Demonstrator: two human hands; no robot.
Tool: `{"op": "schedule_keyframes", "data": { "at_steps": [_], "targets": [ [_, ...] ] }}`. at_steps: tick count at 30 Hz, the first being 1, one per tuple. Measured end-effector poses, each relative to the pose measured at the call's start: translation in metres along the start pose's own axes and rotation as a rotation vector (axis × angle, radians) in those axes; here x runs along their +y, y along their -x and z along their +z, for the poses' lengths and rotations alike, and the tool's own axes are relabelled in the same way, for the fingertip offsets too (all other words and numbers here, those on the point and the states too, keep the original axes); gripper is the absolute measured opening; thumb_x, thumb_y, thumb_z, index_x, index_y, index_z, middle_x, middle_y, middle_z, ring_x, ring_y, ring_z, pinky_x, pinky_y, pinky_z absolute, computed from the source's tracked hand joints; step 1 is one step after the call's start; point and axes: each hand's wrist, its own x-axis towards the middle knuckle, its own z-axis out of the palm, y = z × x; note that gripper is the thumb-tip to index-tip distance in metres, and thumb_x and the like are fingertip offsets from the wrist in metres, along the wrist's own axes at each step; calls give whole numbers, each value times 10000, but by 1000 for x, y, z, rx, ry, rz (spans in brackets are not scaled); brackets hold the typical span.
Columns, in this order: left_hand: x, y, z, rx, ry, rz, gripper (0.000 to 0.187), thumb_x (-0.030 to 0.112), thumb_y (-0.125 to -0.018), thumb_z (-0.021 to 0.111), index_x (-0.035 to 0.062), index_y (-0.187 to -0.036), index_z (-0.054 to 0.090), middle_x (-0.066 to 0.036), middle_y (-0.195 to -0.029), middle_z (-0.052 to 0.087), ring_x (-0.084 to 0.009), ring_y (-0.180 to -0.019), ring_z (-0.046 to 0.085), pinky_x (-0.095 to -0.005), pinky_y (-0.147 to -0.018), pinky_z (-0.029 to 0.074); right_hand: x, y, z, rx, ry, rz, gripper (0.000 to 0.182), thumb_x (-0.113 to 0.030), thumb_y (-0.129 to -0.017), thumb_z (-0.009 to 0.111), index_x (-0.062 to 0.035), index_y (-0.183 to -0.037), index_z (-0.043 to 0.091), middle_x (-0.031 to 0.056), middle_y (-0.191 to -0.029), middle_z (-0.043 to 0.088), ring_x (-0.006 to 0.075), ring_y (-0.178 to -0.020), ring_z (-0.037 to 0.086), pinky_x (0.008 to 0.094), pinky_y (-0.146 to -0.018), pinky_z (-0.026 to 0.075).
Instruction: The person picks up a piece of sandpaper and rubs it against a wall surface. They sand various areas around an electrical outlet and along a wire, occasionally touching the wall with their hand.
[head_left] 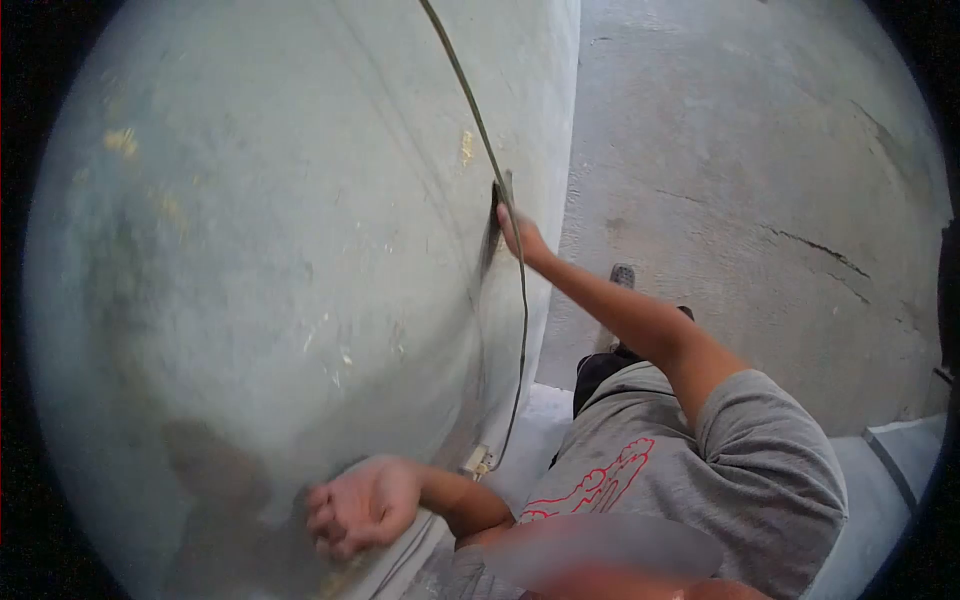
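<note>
Two hands are busy here, both against the wall, and I judge the step in hand to be smoothing or scraping its grey surface. My right hand is stretched forward and closed on a flat tool, probably a trowel or scraper, which lies with its blade on the wall close to the corner; I cannot see the blade shape clearly because it is dark and blurred. My left hand is near my body, low on the wall, with the palm turned up and the fingers half curled; it holds nothing that I can see, and seems to lean on the surface. The hands are well apart. A thin cable comes down from above, passes just beside the right hand and runs down to a small connector between the left forearm and the wall. For the next move I think the tool must stay flat on the wall while the stroke goes on, and the wrist must keep off the cable. The wall edge is right beyond the right hand, so there is little room on that side. Behind the corner the concrete floor is open, with cracks. My foot stands below the right arm.
</note>
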Motion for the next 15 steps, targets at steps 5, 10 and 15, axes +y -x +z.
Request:
{"op": "schedule_keyframes", "data": {
  "at_steps": [5, 10, 15],
  "targets": [
    [48, 84, -9, -358, -124, -264, 246, 231, -894, 425, 7, -995, 423, -107, -880, 511, -220, -809, 472, -339, -672, 401, 59, 85, 25, -352, -181, 209, 503, -437, -960, 380, 15, -881, 585, 90, -679, 561, 206, -677, 553, 352, -641, 436],
    [81, 95, -58, -473, -38, -569, 199, 131, -878, 464, -6, -1021, 440, -105, -884, 519, -207, -778, 477, -320, -677, 392, 28, 138, -4, -174, -265, 220, 469, -447, -963, 377, -18, -933, 564, 2, -728, 496, 96, -700, 459, 260, -655, 395],
    [85, 80, -116, -450, -173, -527, 219, 160, -942, 420, -37, -1036, 433, -127, -903, 504, -182, -768, 501, -322, -703, 419, 95, 155, -12, -69, -467, 348, 567, -482, -941, 387, 15, -1182, 516, 64, -915, 588, 159, -811, 544, 282, -797, 439]
  ]
}}
